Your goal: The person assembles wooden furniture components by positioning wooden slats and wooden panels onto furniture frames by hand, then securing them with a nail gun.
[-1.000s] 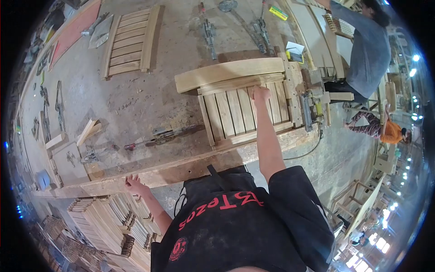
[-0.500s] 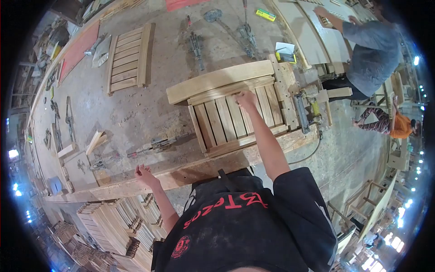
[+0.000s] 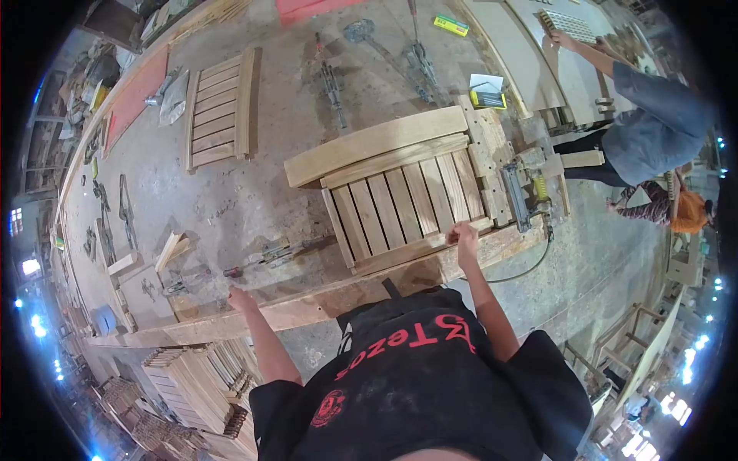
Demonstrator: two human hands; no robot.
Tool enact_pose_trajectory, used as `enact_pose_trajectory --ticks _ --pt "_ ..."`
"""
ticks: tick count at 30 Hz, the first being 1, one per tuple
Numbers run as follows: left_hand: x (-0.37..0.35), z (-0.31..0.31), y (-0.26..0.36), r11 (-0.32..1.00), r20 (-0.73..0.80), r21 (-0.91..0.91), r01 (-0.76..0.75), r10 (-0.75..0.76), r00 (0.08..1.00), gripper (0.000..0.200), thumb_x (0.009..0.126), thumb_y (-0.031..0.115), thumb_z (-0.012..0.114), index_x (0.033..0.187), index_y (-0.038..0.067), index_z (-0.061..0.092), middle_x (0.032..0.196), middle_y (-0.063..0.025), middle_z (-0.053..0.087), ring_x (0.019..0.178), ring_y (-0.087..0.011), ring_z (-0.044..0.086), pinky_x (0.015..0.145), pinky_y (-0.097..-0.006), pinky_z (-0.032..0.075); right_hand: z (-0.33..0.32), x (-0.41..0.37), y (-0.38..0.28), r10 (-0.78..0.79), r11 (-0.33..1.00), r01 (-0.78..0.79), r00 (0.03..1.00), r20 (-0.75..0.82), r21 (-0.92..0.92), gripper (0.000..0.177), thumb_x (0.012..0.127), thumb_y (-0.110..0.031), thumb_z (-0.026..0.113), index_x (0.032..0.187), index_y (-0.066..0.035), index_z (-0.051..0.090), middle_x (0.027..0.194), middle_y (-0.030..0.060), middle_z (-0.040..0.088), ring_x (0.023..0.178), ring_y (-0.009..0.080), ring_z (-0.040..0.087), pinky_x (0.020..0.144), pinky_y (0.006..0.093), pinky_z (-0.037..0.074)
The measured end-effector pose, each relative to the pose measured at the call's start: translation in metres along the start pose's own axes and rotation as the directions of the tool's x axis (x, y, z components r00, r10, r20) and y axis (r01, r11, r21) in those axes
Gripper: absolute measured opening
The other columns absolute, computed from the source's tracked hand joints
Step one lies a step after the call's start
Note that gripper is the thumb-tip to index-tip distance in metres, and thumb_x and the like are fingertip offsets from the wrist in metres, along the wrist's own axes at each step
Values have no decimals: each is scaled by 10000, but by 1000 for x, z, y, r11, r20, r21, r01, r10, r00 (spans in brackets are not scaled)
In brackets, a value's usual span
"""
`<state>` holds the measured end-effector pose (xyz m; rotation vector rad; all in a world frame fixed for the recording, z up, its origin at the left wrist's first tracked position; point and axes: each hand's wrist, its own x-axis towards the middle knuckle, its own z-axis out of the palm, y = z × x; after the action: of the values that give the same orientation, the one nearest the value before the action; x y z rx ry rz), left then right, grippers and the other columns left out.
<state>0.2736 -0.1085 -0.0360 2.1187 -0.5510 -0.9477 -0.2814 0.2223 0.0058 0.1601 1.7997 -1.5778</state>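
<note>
A slatted wooden panel [image 3: 400,201] lies flat on the workbench, its slats running between two rails. A thick curved wooden piece [image 3: 377,146] sits along its far side. My right hand [image 3: 464,238] is at the panel's near rail [image 3: 411,252], toward the right end. Its fingers are curled together, and what they hold, if anything, is hidden. My left hand [image 3: 243,299] hovers at the bench's near edge, its fingers loosely apart and holding nothing visible. Just beyond it lies a bar clamp [image 3: 273,253] with a red handle end.
Another slatted panel [image 3: 219,111] lies at the back left. More clamps [image 3: 330,84] rest farther back, near a yellow-green box [image 3: 451,25]. A metal clamping fixture [image 3: 516,196] stands right of the panel. A co-worker [image 3: 653,115] works at the right. Stacked panels [image 3: 192,384] stand below the bench.
My right hand has moved from the panel's far rail toward me to its near rail. My left hand has shifted slightly. The co-worker at the right has moved, reaching an arm toward the far table.
</note>
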Motion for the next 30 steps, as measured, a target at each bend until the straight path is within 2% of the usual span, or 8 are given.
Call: enact_pose_trajectory --ticks 4,7,9,13,17,20,23,30 --pt "71 19 -8 914 170 -283 290 -250 953 571 798 500 616 1135 56 497 1009 -91 553 857 -216 532 719 -397 452 17 7 3 -247 764 248 965 85 -596 327 908 -275 531 746 -4 617 589 110 574 550 185 569 578 344 467" --pt "62 33 18 761 258 -464 453 -373 891 681 751 567 635 1172 59 465 1034 -111 532 864 -220 526 746 -395 465 63 23 -24 -269 727 311 949 163 -613 374 918 -341 565 793 3 644 656 116 595 575 214 579 607 359 478" --pt "50 31 31 749 306 -483 454 -341 889 716 745 567 643 1212 66 436 1045 -130 519 904 -232 526 766 -398 470 99 42 -33 -548 584 577 799 246 -572 402 907 -377 593 938 21 640 803 138 641 679 249 607 650 360 482" --pt "27 32 49 711 126 -574 406 -413 902 761 742 573 644 1282 97 397 1042 -152 504 914 -250 538 748 -419 467 150 73 -42 -429 434 607 789 440 -665 472 884 -414 610 1053 24 555 1276 198 519 989 321 576 789 414 481" --pt "7 23 60 583 234 -681 443 -400 886 751 758 607 605 1277 104 403 1091 -180 554 903 -263 554 709 -422 456 169 69 -34 -384 214 589 784 487 -779 474 868 -467 603 976 -8 553 1511 185 314 1151 367 495 923 495 428" --pt "9 13 51 554 345 -712 431 -259 902 736 775 633 573 1250 90 427 1124 -197 587 916 -274 564 709 -423 456 171 67 -35 -271 256 547 832 484 -797 497 863 -498 593 959 -12 556 1558 175 228 1209 363 461 978 522 382" --pt "7 12 47 505 336 -773 383 -186 923 719 797 636 548 1221 61 468 1142 -194 601 936 -306 576 769 -444 478 171 67 -19 -398 109 609 751 527 -785 493 868 -498 587 942 -12 552 1417 159 459 1178 329 475 936 514 395" --pt "-51 -10 61 565 405 -779 271 124 906 696 877 596 448 1260 17 496 993 -182 639 967 -358 605 923 -454 464 169 42 -35 -303 737 575 751 586 -355 387 850 -433 643 821 -47 646 738 44 607 765 188 571 687 358 455"
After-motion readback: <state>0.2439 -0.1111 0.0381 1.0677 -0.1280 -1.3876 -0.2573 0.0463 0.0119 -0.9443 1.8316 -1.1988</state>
